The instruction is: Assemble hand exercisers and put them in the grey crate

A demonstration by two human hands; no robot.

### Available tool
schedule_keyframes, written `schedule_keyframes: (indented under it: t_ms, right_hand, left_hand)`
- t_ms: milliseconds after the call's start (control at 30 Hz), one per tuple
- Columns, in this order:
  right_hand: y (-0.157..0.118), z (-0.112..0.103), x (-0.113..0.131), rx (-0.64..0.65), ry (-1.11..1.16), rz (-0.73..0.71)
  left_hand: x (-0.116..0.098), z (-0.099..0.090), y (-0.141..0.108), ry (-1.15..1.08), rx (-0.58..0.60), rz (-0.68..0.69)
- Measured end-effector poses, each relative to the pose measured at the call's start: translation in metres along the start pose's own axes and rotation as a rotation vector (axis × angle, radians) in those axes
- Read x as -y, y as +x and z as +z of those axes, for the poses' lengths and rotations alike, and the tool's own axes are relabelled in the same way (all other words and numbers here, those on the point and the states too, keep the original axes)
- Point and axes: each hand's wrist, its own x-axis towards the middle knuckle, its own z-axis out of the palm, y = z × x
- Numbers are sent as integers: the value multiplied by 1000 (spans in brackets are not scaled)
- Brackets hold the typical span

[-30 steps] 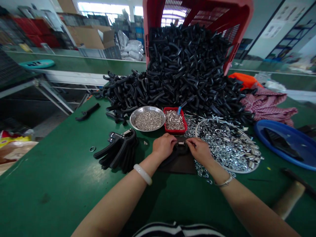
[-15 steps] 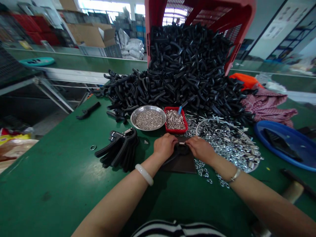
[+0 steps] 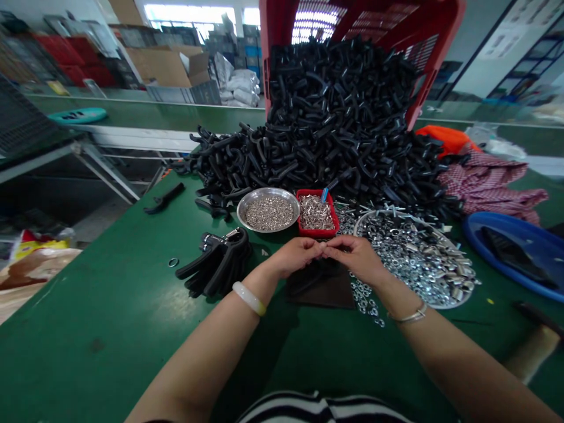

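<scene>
My left hand [image 3: 299,255] and my right hand [image 3: 355,256] meet fingertip to fingertip, both closed in a pinch. What they pinch is too small and hidden to name. Beneath them a black handle part [image 3: 315,277] lies on a dark square pad [image 3: 326,295]. Just beyond my fingers stand a red tray [image 3: 336,226] of small metal pins and a round metal dish [image 3: 241,220] of tiny metal pieces. To the right of my right hand, a wide round tray [image 3: 458,302] holds nuts and other metal parts.
Black handles [image 3: 326,129] spill from a red crate [image 3: 440,59] across the back. Assembled grips with springs [image 3: 220,261] lie left, near a metal ring [image 3: 173,262]. At right are a blue tray [image 3: 476,235], checked cloth [image 3: 489,176] and a hammer [image 3: 535,346].
My hands have come together at the fingertips, where a spring showed between them before. That spring is now out of sight. The whole view has shifted slightly.
</scene>
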Motion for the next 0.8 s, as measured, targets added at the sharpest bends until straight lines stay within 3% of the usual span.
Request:
schedule_keyframes:
  t_ms: [133,267,500,800]
  right_hand:
    - [-1,-7,6,72,-57,-35]
    - [-4,-1,-3,21,-116,-62]
    - [-11,18,-22,-49,-154,-78]
    - [-12,12,-19,0,-135,27]
  left_hand:
    - [5,1,1,-80,60,-67]
    - [5,1,0,-23,-27,-104]
    - [5,-3,-4,105,-132,-103]
    - [5,-4,-3,319,-118,-1]
